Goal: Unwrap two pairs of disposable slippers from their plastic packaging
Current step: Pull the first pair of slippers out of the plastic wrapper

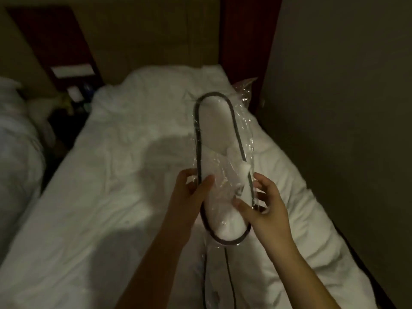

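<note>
Over the white bed (111, 197), both hands, left (189, 192) and right (265, 208), clamped on the plastic-wrapped slippers (220, 157).

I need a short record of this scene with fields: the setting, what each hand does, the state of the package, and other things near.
setting: white bed
left hand: grips wrapped slippers at left edge
right hand: grips right edge, thumb on plastic
package state: clear plastic wrap on, crumpled
other things: second slipper package on bed below
</note>
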### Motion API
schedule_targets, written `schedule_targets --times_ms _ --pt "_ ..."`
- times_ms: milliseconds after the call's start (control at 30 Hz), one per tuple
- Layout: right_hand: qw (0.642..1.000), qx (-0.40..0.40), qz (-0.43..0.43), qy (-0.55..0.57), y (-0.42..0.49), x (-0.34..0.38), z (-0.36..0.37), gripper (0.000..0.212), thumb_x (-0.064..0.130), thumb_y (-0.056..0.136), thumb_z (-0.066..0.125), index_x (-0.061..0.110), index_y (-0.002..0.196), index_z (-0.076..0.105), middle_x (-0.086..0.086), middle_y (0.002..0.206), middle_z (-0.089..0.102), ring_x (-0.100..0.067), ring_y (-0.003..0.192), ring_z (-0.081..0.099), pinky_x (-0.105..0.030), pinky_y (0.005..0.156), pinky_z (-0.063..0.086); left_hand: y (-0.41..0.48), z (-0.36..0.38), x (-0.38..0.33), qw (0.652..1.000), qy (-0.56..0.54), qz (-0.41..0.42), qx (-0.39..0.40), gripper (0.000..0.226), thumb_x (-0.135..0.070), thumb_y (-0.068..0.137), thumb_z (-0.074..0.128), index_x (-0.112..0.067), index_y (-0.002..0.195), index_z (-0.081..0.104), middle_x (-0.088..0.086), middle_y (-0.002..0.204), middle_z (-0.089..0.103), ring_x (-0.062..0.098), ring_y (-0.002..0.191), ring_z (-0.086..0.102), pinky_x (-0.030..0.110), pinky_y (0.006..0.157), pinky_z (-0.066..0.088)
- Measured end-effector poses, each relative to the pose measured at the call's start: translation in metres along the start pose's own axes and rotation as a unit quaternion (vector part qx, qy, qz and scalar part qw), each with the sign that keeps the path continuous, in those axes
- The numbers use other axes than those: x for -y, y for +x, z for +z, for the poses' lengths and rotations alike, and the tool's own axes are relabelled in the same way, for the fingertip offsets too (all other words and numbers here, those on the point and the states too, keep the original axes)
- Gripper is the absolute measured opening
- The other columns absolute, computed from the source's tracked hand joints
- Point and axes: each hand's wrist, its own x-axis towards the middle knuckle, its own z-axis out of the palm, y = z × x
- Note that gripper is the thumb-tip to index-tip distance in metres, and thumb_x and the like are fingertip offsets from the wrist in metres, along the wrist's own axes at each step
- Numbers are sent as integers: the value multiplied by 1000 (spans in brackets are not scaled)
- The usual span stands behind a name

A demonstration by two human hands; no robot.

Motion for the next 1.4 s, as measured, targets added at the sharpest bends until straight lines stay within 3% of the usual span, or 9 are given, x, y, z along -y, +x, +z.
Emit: schedule_targets --times_ms 200,400,567,667,767,1033,1267,1333,1400 --pt "993 21 -112 32 13 148 7 67 21 70 83 31 127 51 17 110 61 12 92 59 -11 66 51 -13 -5 -150 991 6 130 -40 25 -28 83 69 -25 104 57 4 86 75 15 79 72 27 67 59" --pt "974 32 -223 25 14 265 8 69 66 65 60 38 127 51 18 120 58 10 103 56 -14 79 50 -41 -18 -265 968 -22 243 -53 17 -15 86 66 -22 97 56 2 78 74 15 74 68 27 65 54" --pt "929 -29 -367 32 30 367 -5 38 31 91 62 29 128 53 17 115 60 10 99 58 -7 80 46 -77 -36 -324 957 -20 289 -30 24 -23 85 66 -25 106 55 -1 93 77 15 82 74 23 62 57" --pt "878 -77 -472 -32 34 427 -15 50 11 90 58 27 136 46 10 123 55 4 101 56 -9 83 46 -97 -44 -335 952 -11 302 -42 21 -22 86 66 -25 105 56 0 93 77 16 81 74 23 60 57" --pt "832 -113 -535 -93 35 463 -22 56 8 89 57 22 142 43 1 134 48 -4 103 55 -13 86 46 -111 -50 -332 952 -7 304 -46 20 -20 86 66 -25 103 57 2 93 77 17 81 74 24 61 57" --pt "802 -66 -566 -176 26 491 -8 32 14 91 60 18 122 64 -2 124 59 -18 116 55 -41 99 46 -123 -57 -326 953 -7 302 -34 19 -15 88 63 -20 104 56 0 86 78 13 73 73 22 58 55" --pt "771 -53 -590 -234 20 493 -4 18 25 91 63 18 104 73 4 93 64 -13 92 51 -19 77 39 -125 -69 -323 952 2 305 -35 20 -13 87 63 -18 106 57 2 89 78 17 78 73 26 63 59" --pt "781 -49 -585 -211 17 498 -3 15 27 91 63 20 97 74 3 87 67 -13 86 55 -20 74 42 -124 -70 -320 951 18 307 -38 21 -12 87 64 -20 105 57 5 93 77 19 83 73 29 69 59" --pt "836 -46 -537 -107 14 507 -5 12 27 89 63 23 85 74 4 81 70 -13 84 63 -27 76 49 -123 -72 -318 949 30 312 -37 23 -10 87 63 -21 106 57 5 96 76 19 87 72 30 73 59"
